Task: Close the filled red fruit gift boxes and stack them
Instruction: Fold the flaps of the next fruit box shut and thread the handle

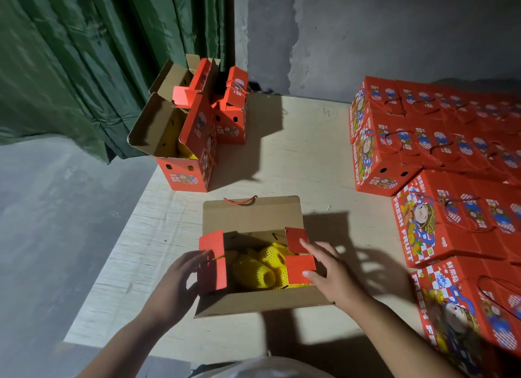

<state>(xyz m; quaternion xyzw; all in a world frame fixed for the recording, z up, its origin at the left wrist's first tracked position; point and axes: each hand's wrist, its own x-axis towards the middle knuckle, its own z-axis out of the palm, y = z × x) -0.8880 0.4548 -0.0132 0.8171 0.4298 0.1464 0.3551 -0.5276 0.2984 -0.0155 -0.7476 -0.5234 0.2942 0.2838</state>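
An open red gift box [253, 304] stands in front of me on a pale wooden board [296, 157], its long brown flaps spread toward and away from me. Fruit in yellow foam netting [258, 269] fills it. My left hand [177, 281] presses with straight fingers on the red left side flaps [212, 260]. My right hand [329, 270] touches the red right side flaps [298, 253] with spread fingers. A red rope handle [240, 200] shows at the far flap's edge.
Three more open red boxes [186, 140] stand at the back left by a green curtain [84, 67]. Several closed red boxes [439, 157] lie stacked in rows along the right. Grey floor lies beyond the board's left edge.
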